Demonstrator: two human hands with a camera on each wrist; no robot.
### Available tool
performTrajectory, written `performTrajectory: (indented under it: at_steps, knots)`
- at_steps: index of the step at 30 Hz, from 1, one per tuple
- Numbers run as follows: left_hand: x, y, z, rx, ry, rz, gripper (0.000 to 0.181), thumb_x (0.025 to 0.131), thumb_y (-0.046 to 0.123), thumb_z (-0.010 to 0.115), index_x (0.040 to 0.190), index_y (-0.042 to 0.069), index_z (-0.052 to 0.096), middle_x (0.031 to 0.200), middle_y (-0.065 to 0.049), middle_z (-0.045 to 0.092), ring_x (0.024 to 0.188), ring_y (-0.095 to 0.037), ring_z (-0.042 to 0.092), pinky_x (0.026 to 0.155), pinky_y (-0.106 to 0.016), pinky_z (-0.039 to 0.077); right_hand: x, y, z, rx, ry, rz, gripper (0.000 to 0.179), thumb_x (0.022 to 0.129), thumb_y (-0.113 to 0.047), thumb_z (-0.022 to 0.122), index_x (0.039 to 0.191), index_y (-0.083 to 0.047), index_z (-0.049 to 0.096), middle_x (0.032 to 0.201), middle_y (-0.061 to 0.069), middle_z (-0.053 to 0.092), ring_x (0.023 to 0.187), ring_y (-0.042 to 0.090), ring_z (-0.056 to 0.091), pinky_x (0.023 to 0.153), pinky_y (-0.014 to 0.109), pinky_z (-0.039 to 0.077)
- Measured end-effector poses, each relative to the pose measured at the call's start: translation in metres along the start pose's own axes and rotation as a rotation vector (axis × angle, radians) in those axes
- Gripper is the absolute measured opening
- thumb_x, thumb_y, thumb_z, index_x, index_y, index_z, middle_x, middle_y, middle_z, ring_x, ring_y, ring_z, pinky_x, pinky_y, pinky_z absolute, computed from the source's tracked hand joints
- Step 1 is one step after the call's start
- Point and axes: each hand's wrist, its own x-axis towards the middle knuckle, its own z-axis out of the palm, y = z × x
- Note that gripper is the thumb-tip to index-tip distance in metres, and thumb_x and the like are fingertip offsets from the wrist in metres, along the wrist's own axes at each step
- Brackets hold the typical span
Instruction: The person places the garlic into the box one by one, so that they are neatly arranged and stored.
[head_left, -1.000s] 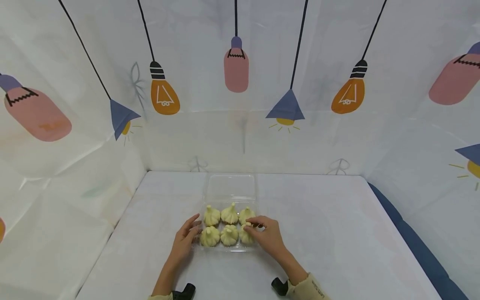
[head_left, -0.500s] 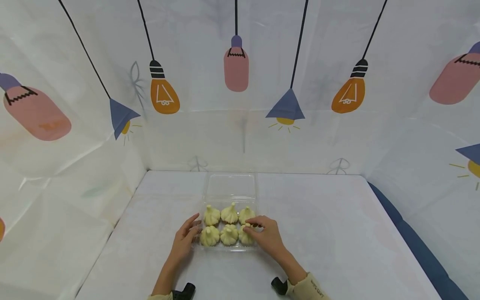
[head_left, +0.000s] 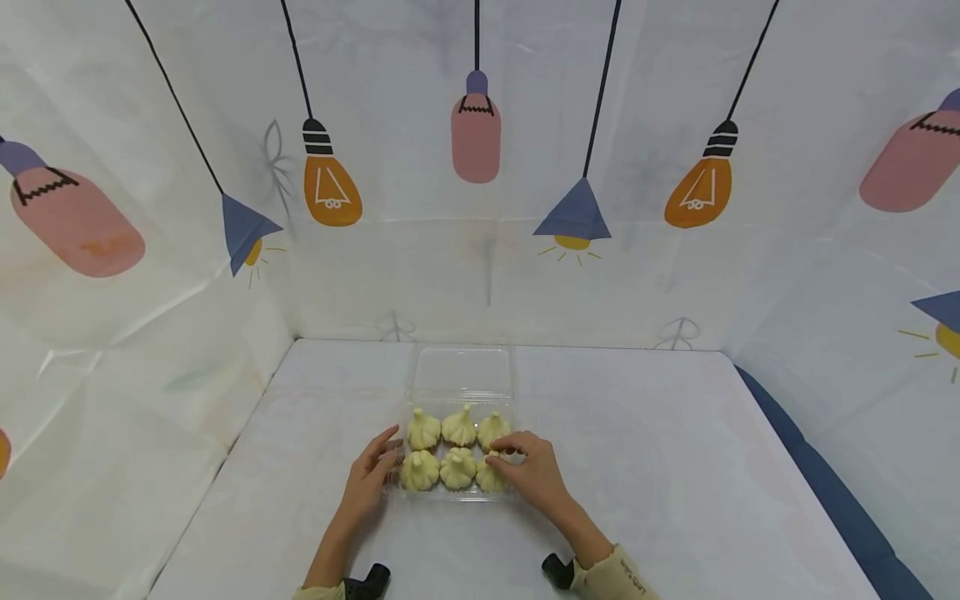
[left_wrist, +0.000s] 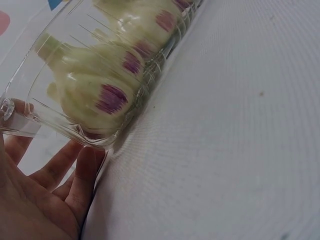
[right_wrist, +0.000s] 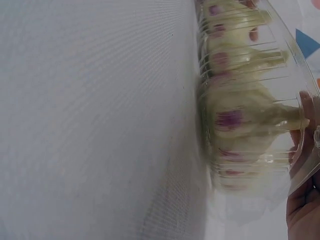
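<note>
A clear plastic clamshell box (head_left: 462,498) lies on the table, its hinged lid (head_left: 462,371) folded back away from the person. Inside are garlic bulbs in two rows of three, pale with purple patches at the base. My right hand (head_left: 534,472) pinches the stem of the front right garlic bulb (head_left: 491,479) between thumb and finger; the bulb sits inside the box. At the box's left side, my left hand (head_left: 366,477) touches the wall with relaxed, spread fingers. The left wrist view shows its fingertips against the box corner beside a garlic bulb (left_wrist: 90,87).
The white table (head_left: 637,458) extends around the box. White sheets printed with lamps form the back wall (head_left: 420,267) and both sides. A dark blue cloth (head_left: 825,492) shows beyond the table's right edge. Black wrist mounts (head_left: 367,582) sit at both sleeves.
The head view has shifted very slightly. Both hands, the box and the garlic bulbs stay practically where they were, with the right hand still pinching the same stem.
</note>
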Motion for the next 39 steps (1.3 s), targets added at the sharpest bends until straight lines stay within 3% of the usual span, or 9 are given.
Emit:
performTrajectory:
  at_steps: [12, 19, 28, 39]
  knots:
    - [0.003, -0.009, -0.002, -0.027, -0.006, 0.004, 0.042, 0.102, 0.001, 0.045, 0.144, -0.004, 0.041, 0.127, -0.034, 0.051, 0.107, -0.047, 0.057, 0.076, -0.038, 0.052, 0.000, 0.000, -0.001, 0.008, -0.008, 0.011, 0.020, 0.074, -0.010, 0.085, 0.092, -0.009, 0.076, 0.085, -0.008, 0.070, 0.075, 0.015, 0.061, 0.066, 0.038, 0.051]
    - [0.001, 0.001, -0.001, -0.008, -0.008, -0.031, 0.043, 0.102, 0.001, 0.045, 0.144, -0.004, 0.041, 0.128, -0.034, 0.051, 0.108, -0.046, 0.057, 0.078, -0.041, 0.051, 0.001, 0.002, -0.003, 0.009, -0.002, -0.001, 0.021, 0.074, -0.011, 0.085, 0.092, -0.007, 0.075, 0.085, -0.006, 0.070, 0.075, 0.014, 0.062, 0.066, 0.034, 0.051]
    - [0.008, -0.034, 0.000, -0.020, 0.023, -0.035, 0.042, 0.103, 0.007, 0.046, 0.145, 0.004, 0.043, 0.130, -0.029, 0.053, 0.109, -0.039, 0.059, 0.077, -0.036, 0.051, 0.003, -0.002, -0.008, 0.025, 0.011, 0.037, 0.017, 0.075, -0.009, 0.084, 0.089, -0.009, 0.074, 0.083, -0.005, 0.070, 0.073, 0.012, 0.062, 0.066, 0.036, 0.052]
    - [0.009, -0.039, -0.001, -0.028, 0.026, -0.007, 0.042, 0.103, 0.008, 0.047, 0.145, 0.003, 0.043, 0.128, -0.028, 0.054, 0.108, -0.040, 0.059, 0.075, -0.036, 0.052, 0.009, 0.000, -0.014, -0.006, 0.025, 0.058, 0.016, 0.076, -0.010, 0.083, 0.088, -0.007, 0.074, 0.083, -0.007, 0.070, 0.072, 0.009, 0.061, 0.066, 0.030, 0.051]
